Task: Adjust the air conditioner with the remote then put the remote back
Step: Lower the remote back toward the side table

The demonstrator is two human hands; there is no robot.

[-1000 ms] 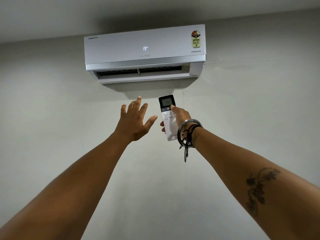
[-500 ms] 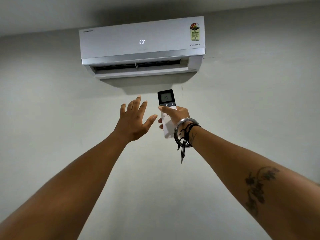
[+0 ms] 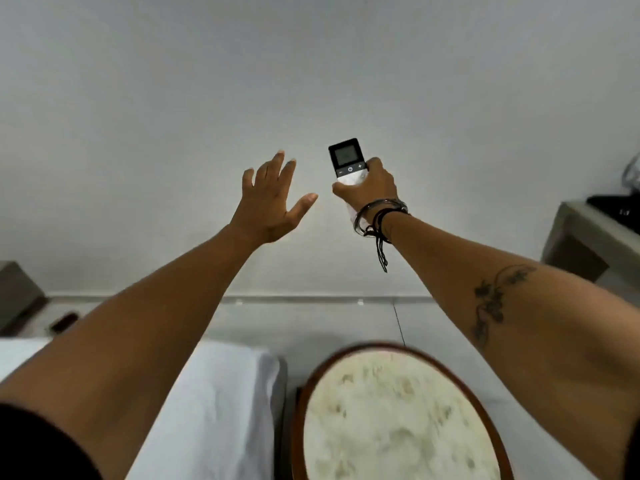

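Right hand: my right hand (image 3: 370, 187) is curled closed around the remote (image 3: 347, 161), fingers wrapped over its white lower body, arm stretched out toward the wall (image 3: 311, 81).
Left hand: my left hand (image 3: 268, 206) is spread wide, fingers fanned and thumb out to the side, gripping nothing and touching nothing; it hangs just beside the remote, apart from it.
Remote position: raised in front of the bare wall, upright with a slight tilt, its dark top end above my fingers.
Remote markings: a small grey screen in a black panel, its digits too blurred to read; below it a minus sign, a power symbol and a plus sign in a row.
Remote material: smooth plastic, black rectangular head with rounded corners, white body.
Wrist: metal bangles (image 3: 375, 211) and dark cords (image 3: 381, 237) with loose ends dangling on my right wrist.
Forearm: a dark vine-like tattoo (image 3: 491, 303) on my right forearm.
Round table: a round table (image 3: 398, 417) below my right arm, pale mottled stone-like top in a reddish-brown wooden rim.
Bed: white smooth cloth on the bed (image 3: 221, 410), under my left arm.
Desk: a grey-beige desk (image 3: 585, 237) at the right edge carrying a black object whose small writing I cannot read.
Floor: pale tiles (image 3: 311, 320) with one thin dark joint line.
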